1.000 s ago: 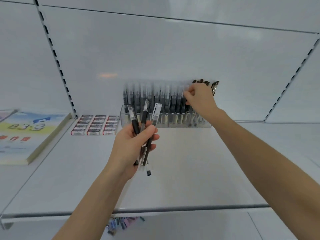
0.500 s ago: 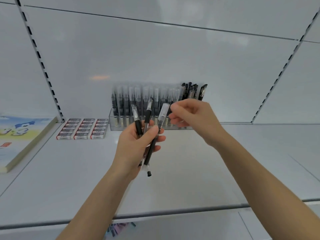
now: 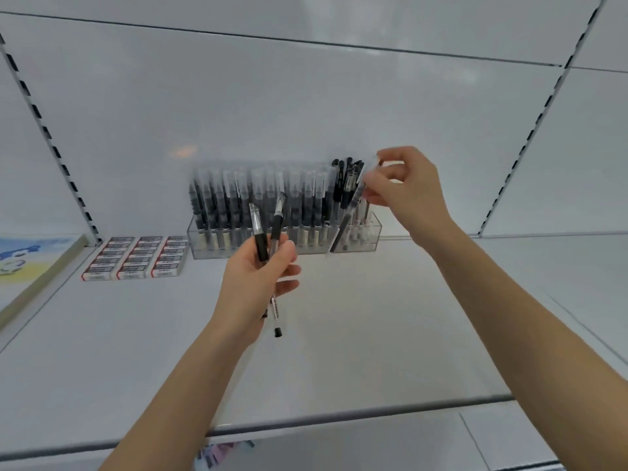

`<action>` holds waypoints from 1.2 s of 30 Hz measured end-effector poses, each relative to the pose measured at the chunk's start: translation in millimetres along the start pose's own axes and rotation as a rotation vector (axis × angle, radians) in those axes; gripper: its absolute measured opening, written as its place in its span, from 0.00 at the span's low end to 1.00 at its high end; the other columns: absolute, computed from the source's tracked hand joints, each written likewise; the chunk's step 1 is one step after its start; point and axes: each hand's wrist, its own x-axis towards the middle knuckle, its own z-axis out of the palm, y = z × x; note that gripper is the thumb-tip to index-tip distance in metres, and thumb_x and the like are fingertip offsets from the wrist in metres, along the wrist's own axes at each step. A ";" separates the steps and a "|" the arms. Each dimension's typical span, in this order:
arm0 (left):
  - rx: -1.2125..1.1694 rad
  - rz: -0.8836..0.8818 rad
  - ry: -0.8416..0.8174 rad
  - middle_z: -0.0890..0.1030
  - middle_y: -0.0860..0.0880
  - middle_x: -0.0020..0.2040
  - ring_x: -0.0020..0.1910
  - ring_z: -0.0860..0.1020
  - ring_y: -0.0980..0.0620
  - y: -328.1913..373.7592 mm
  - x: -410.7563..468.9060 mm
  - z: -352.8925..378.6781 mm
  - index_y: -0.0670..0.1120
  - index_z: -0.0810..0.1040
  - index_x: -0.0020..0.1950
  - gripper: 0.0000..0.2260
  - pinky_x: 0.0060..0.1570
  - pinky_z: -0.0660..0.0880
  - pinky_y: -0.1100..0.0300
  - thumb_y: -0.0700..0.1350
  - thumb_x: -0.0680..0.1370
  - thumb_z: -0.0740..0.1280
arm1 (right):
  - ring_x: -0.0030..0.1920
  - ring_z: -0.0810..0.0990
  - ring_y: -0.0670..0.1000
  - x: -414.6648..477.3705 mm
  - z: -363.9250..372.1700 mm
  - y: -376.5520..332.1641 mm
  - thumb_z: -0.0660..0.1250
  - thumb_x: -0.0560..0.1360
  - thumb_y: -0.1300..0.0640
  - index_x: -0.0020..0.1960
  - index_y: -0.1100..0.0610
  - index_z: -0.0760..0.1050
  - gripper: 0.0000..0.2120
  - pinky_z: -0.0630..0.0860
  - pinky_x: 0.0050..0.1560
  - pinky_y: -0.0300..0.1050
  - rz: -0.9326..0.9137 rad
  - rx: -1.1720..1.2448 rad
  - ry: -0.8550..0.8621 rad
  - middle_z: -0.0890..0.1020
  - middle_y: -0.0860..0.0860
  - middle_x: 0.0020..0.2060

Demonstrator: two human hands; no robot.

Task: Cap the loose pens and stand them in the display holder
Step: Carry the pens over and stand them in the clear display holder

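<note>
Moved since the earlier frame is the right hand (image 3: 404,193), which was then closed on the cap of a pen in the left-hand bundle at centre and is now seen raised at the right end of the display holder (image 3: 372,244). That clear-capped pen (image 3: 350,212) is pinched near its top between thumb and fingertips. It is held tilted, with its lower end at the holder's right compartment (whether inside the clear wall or just in front of it cannot be told). Three pens were gripped by the left hand (image 3: 253,283) earlier. Now two pens (image 3: 276,232) are gripped, fanned upward from curled fingers and thumb with caps up, and one black end projects below the palm. The left hand is shown near its former place, in front of the holder and apart from it. The holder is set at the back of the white shelf (image 3: 373,334) and is filled with rows of upright capped pens (image 3: 238,198). A cluster of black-capped pens (image 3: 343,180) is stood just left of the tilted pen. Stacked small boxes (image 3: 136,258) are laid just left of the holder, and a book (image 3: 34,263) is seen at the far left edge.
</note>
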 end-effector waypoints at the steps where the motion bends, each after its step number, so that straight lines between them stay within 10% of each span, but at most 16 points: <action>1: 0.014 0.010 0.018 0.75 0.49 0.35 0.26 0.74 0.57 0.7 0.0 2.4 0.45 0.74 0.42 0.04 0.26 0.72 0.66 0.44 0.76 0.65 | 0.36 0.82 0.51 7.2 -1.7 1.6 0.65 0.72 0.64 0.56 0.55 0.69 0.14 0.81 0.45 0.46 -0.049 -0.049 0.001 0.80 0.51 0.34; 19: -0.094 -0.001 0.189 0.69 0.49 0.31 0.22 0.64 0.55 0.6 -1.6 34.6 0.44 0.72 0.45 0.06 0.21 0.61 0.65 0.42 0.79 0.58 | 0.36 0.77 0.48 52.4 21.6 21.7 0.58 0.77 0.63 0.62 0.57 0.71 0.14 0.72 0.39 0.37 -0.379 -0.303 -0.228 0.80 0.54 0.41; 30: -0.072 0.019 0.156 0.73 0.48 0.32 0.23 0.69 0.55 5.6 1.3 33.2 0.43 0.74 0.45 0.06 0.22 0.66 0.65 0.38 0.78 0.59 | 0.42 0.80 0.64 46.1 29.1 38.0 0.58 0.76 0.64 0.51 0.67 0.74 0.09 0.75 0.50 0.60 -0.320 -0.413 -0.299 0.80 0.64 0.39; 36: -0.057 0.037 0.081 0.82 0.51 0.35 0.27 0.75 0.57 1.5 0.3 33.0 0.45 0.77 0.50 0.05 0.25 0.72 0.65 0.39 0.77 0.63 | 0.41 0.82 0.50 38.6 12.4 32.7 0.61 0.76 0.60 0.61 0.57 0.72 0.13 0.76 0.44 0.37 -0.222 -0.254 -0.236 0.82 0.54 0.37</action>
